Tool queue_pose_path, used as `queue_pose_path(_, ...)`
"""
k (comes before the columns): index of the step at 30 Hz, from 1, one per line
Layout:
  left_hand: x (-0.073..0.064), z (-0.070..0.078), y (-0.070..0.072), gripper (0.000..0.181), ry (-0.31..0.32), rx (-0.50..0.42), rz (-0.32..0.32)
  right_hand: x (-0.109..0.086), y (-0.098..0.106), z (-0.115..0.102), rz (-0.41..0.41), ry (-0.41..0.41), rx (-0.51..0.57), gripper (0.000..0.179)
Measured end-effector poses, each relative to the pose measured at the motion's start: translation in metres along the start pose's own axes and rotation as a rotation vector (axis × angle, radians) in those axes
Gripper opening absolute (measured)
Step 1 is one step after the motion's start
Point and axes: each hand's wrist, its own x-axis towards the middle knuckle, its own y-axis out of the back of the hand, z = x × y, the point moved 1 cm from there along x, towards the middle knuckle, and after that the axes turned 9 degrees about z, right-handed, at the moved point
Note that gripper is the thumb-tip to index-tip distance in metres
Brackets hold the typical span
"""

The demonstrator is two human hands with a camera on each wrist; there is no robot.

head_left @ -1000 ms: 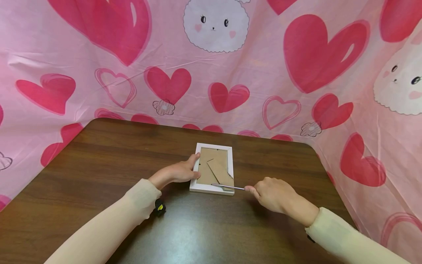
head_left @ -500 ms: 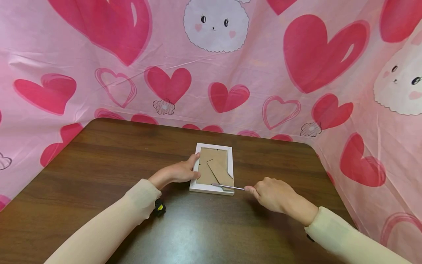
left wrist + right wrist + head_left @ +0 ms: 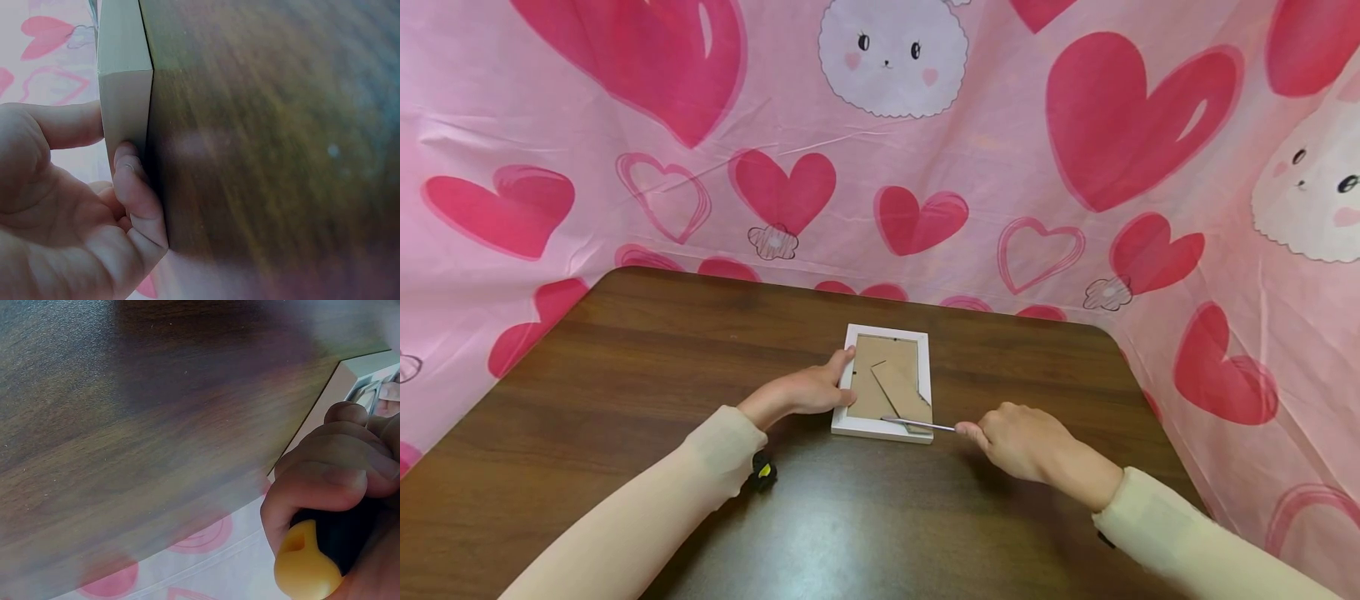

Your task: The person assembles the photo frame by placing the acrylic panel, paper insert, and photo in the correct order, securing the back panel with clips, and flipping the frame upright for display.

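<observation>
A white picture frame (image 3: 924,358) lies face down on the table, its brown backing board (image 3: 867,400) and slanted stand flap (image 3: 904,392) showing. My left hand (image 3: 807,390) holds the frame's left edge; in the left wrist view its thumb (image 3: 72,125) lies over the frame and a fingertip presses the side. My right hand (image 3: 1026,442) grips a screwdriver (image 3: 936,427) by its black and yellow handle (image 3: 309,559). The thin metal shaft reaches left across the frame's near right corner. Its tip sits at the near edge of the backing; exact contact is too small to tell.
The dark wooden table (image 3: 625,400) extends around the frame. Pink cloth with hearts (image 3: 925,221) hangs behind the table and along both sides. A small black device with a yellow mark (image 3: 763,472) sits under the left wrist.
</observation>
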Motion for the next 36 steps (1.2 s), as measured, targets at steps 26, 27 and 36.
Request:
queue_pose_path(26,0.0013,-0.0005,0.0002,0.084,-0.001,0.025,0.002,0.0025,-0.0008,0.0015,-0.021,0.011,0.004,0.050)
queue_pose_path(27,0.0014,-0.0006,0.0001,0.084,-0.001,0.024,0.003,0.0025,-0.0010,0.0014,-0.025,0.007,0.006,0.050)
queue_pose_path(36,0.0012,-0.0004,0.0002,0.084,0.003,0.021,0.001,0.0022,-0.0006,0.0006,-0.029,-0.001,0.010,0.051)
